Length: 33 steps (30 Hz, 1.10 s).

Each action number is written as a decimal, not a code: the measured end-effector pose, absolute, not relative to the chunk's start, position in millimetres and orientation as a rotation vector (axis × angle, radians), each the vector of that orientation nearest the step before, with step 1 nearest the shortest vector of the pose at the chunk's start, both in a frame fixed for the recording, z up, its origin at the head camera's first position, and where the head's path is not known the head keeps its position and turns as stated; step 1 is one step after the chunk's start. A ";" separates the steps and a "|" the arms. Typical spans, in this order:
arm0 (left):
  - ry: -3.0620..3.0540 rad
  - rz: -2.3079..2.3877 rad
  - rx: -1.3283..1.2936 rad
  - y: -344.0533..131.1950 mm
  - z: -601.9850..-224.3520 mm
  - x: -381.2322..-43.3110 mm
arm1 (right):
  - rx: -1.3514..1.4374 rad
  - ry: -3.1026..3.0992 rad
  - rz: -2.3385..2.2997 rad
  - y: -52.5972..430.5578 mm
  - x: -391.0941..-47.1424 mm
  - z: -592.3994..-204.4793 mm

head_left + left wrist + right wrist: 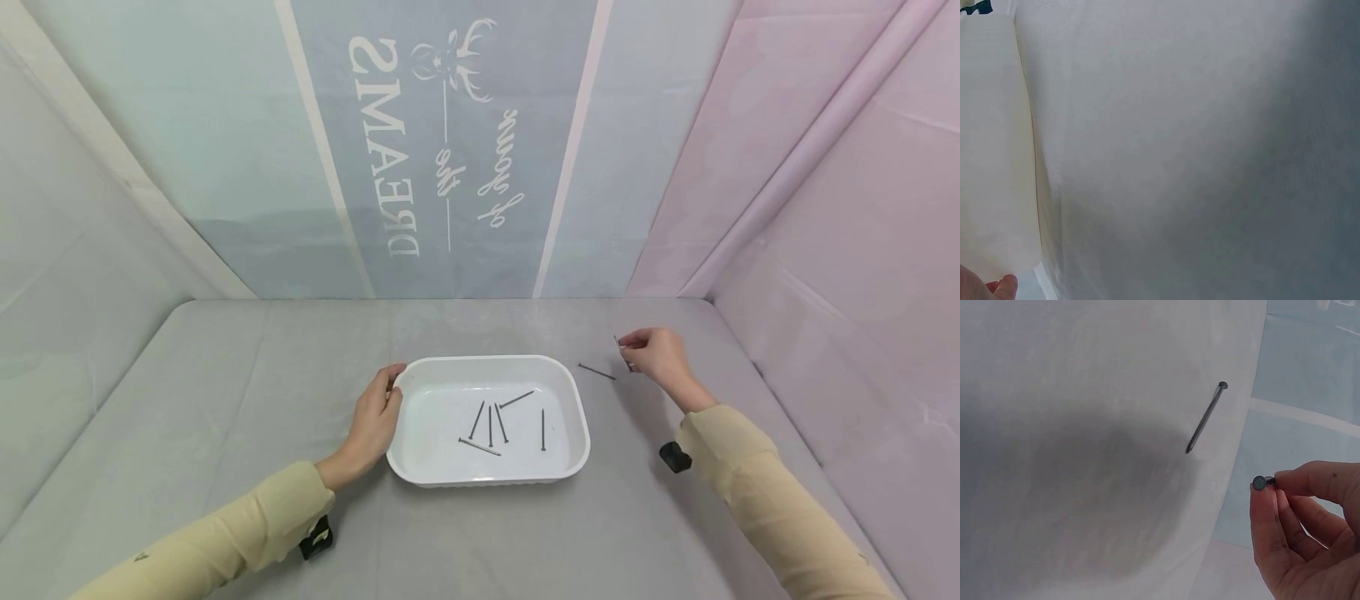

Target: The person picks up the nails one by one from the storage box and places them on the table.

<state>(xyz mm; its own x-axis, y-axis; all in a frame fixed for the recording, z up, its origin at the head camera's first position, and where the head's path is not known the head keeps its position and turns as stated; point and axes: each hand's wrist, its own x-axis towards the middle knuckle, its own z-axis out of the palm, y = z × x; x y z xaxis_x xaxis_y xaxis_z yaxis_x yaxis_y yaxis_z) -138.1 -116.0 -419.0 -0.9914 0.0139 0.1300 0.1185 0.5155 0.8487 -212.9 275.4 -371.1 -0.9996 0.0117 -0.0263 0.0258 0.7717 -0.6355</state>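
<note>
Six nails (pixel 543 429) in white tray (pixel 487 481), all lying flat on its floor: three side by side L of ctr, heads toward the person; one slanted just below these; one slanted behind, its head close to the 3rd of the trio (contact can't be told); one apart, nearer R end. Tray approx. mid-table, on grey cloth (pixel 465 542).

L hand (pixel 375 421) at tray's L end, near far corner: thumb at rim, fingers bent round outside, gripping it. L wrist view poor, only fingertips at its lower edge, so grip read mostly from head view.

R hand (pixel 656 354) well apart from tray, to its R: pinches 7th nail (pixel 1260 483) betw. thumb and fingertips, head facing wrist cam. Held nail appears raised off cloth.

8th nail (pixel 597 372) loose on cloth, betw. tray and R hand, just beside the latter; head toward tray, pt. toward hand.

Both arms in beige sleeves (pixel 750 475). Blue-grey backdrop (pixel 450 275) upright behind table, w/ white lettering (pixel 390 150) + deer-head print (pixel 457 62).
</note>
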 end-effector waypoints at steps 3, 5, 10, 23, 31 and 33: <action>-2.644 -1.487 -0.115 -115.8 -418.4 -138.0 | 0.050 2.920 -1.047 276.6 -213.5 -373.7; -2.645 -1.483 -0.115 -115.6 -418.4 -137.9 | 0.060 2.906 -1.044 277.1 -213.9 -375.1; -2.642 -1.482 -0.112 -114.9 -418.2 -137.6 | 0.081 2.878 -1.036 279.9 -216.3 -379.4; -2.638 -1.482 -0.111 -114.8 -418.0 -138.4 | 0.138 2.812 -1.055 286.3 -221.3 -389.1; -2.625 -1.495 -0.129 -115.4 -417.5 -139.1 | 0.145 2.813 -1.003 285.3 -223.8 -392.9; -2.623 -1.497 -0.130 -115.4 -417.3 -139.1 | 0.149 2.813 -0.994 285.4 -224.0 -393.8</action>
<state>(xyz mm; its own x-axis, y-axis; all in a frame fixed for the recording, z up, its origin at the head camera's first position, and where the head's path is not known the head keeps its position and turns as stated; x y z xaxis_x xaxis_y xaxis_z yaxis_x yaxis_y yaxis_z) -139.1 -115.4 -417.3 -0.9893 0.0159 0.1452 0.1331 0.5076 0.8512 -224.0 285.4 -393.8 -0.9831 0.0423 -0.1783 0.1449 0.7750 -0.6151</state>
